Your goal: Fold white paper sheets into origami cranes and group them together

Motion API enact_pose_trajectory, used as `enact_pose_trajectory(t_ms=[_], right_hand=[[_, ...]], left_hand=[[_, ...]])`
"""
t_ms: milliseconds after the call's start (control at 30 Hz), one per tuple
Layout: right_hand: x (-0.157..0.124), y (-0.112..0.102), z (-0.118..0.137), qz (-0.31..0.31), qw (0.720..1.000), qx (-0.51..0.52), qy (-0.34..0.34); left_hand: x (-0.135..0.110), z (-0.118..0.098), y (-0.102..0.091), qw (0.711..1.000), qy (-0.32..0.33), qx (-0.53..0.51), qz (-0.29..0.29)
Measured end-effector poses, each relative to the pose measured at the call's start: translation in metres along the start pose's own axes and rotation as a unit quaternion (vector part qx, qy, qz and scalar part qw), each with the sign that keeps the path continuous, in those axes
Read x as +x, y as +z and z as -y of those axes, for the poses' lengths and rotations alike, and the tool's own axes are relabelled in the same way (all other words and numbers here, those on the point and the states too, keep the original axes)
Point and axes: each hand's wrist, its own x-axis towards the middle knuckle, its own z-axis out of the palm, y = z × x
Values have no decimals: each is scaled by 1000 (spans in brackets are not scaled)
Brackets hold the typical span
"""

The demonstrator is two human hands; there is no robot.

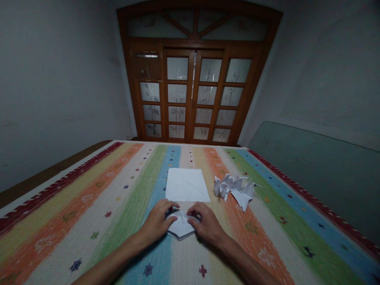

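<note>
A folded piece of white paper (181, 226) lies on the striped tablecloth close to me, its near edge coming to a blunt point. My left hand (162, 218) grips its left side, thumb on top and fingers curled around the far edge. On the right side, my right hand (204, 221) holds it the same way, thumb pressing the top. Just beyond my fingertips a flat white sheet of paper (187, 185) rests on the cloth. Several folded white paper figures (236, 188) with pointed tips sit in a cluster to the right of that sheet.
The table carries a striped, patterned tablecloth (118, 213). A pale green panel (314, 174) stands along the table's right side. Wooden doors with glass panes (190, 95) close off the far end, between two plain walls.
</note>
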Motion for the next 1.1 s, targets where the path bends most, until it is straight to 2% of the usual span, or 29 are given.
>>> enact_pose_trajectory(t_ms=[133,333,500,767,967,1100], right_hand=[[-1,1,0,-4,1000,-1,-11],[1,5,-1,17,1000,-22,-4],[2,6,0,25,999,-27,-11],[-2,3,-3,38,996,-11,-78],[-6,-7,-5,90,983,-46,-152],[-7,-12,-5,136,972,-96,-166]], left_hand=[[0,-1,2,1000,24,5,11],[6,-8,7,999,11,28,18],[8,-5,8,999,19,16,26],[6,0,0,998,48,-9,42],[3,3,-8,989,130,23,68],[3,7,-14,975,184,76,93]])
